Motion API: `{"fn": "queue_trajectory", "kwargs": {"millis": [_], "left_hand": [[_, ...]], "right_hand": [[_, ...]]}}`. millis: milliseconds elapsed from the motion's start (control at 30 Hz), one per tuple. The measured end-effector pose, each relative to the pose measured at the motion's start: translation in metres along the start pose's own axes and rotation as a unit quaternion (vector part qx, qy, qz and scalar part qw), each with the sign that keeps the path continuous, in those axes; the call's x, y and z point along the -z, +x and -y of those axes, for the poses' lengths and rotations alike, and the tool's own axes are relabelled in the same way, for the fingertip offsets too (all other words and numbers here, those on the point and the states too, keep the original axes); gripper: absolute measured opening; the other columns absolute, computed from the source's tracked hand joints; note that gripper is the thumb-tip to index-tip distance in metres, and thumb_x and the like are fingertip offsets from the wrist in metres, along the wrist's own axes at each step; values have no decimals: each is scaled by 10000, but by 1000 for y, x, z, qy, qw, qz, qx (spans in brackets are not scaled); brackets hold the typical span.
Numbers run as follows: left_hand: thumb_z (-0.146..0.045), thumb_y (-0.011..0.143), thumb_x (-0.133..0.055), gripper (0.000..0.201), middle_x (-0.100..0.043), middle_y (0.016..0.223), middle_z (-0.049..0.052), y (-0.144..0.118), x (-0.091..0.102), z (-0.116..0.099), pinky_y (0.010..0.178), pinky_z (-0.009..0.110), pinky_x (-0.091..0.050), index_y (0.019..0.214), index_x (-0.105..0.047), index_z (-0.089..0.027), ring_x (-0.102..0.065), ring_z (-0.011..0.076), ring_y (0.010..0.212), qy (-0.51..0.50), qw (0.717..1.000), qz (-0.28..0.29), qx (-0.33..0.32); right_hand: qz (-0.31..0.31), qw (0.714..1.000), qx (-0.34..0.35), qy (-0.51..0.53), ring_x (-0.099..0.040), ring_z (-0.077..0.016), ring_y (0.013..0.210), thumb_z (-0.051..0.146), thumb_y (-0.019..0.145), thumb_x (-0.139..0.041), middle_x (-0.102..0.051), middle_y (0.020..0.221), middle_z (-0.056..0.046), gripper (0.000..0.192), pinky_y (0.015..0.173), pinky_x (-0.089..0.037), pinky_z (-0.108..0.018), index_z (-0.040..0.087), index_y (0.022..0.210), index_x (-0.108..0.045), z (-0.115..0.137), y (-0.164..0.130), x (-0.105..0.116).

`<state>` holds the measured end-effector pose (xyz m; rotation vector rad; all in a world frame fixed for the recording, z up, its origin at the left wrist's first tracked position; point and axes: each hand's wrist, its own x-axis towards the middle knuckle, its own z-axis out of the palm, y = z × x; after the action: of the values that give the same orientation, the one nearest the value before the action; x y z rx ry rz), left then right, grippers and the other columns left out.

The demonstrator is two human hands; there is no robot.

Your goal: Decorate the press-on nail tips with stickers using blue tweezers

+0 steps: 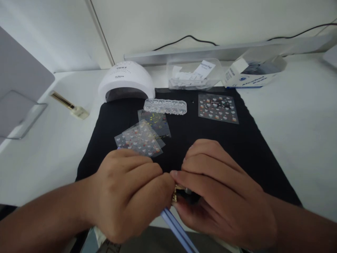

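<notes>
My left hand [134,193] is closed in a fist, fingers curled under. A slim light-blue tool [179,230], two narrow bars side by side like tweezers, sticks out beneath it toward me. My right hand [223,193] is closed too, its index fingertip against the left thumb and index. Between the two hands a small gold-coloured piece [174,195] shows, with a small grey round part beside it. The fingers hide most of it, so its kind is unclear. Just beyond the left hand, overlapping clear sticker sheets [139,138] lie on the black cloth [216,140].
A white nail lamp [126,79] stands at the back left, with a gold-capped bottle [70,105] lying left of it. Behind the clear rhinestone case [165,106] are a clear tub [195,73] and an alcohol pad box [254,72]. Another sticker sheet [218,108] lies right.
</notes>
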<state>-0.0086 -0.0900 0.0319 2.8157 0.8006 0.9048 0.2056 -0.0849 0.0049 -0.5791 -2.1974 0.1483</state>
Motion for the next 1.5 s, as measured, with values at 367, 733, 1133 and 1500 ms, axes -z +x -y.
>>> {"fn": "queue_trajectory", "kwargs": {"millis": [367,733,1133,1500], "left_hand": [[-100,863,-643,170,-636,612,-1,-1,-4,5,523,334,-455,724,-583,-177,-608,159,547,22,999,-31,-34],[-111,893,-612,156,-565,602,-24,-2,-4,7,536,314,-411,771,-565,-194,-546,149,539,-29,999,-15,-24],[-136,917,-582,160,-521,614,-26,2,-9,9,526,318,-311,776,-528,-189,-442,122,519,-94,995,-11,-15],[-94,898,-597,111,-598,644,-36,3,-10,12,531,278,-355,852,-546,-181,-496,104,521,-148,989,-2,-2]], "right_hand": [[-29,1000,-2,5,-585,-211,800,94,782,-677,-685,843,-71,189,766,-591,-447,108,969,-667,2,0,-7],[-3,1000,-11,11,-605,-206,812,125,824,-669,-693,824,-51,165,817,-618,-471,119,988,-653,5,-3,-4],[9,1000,-1,0,-598,-195,774,105,821,-645,-665,806,-30,157,838,-598,-451,142,973,-653,6,-3,-3],[24,1000,6,-5,-575,-175,788,115,808,-680,-652,798,-29,120,869,-607,-432,119,926,-655,4,-4,-3]]}}
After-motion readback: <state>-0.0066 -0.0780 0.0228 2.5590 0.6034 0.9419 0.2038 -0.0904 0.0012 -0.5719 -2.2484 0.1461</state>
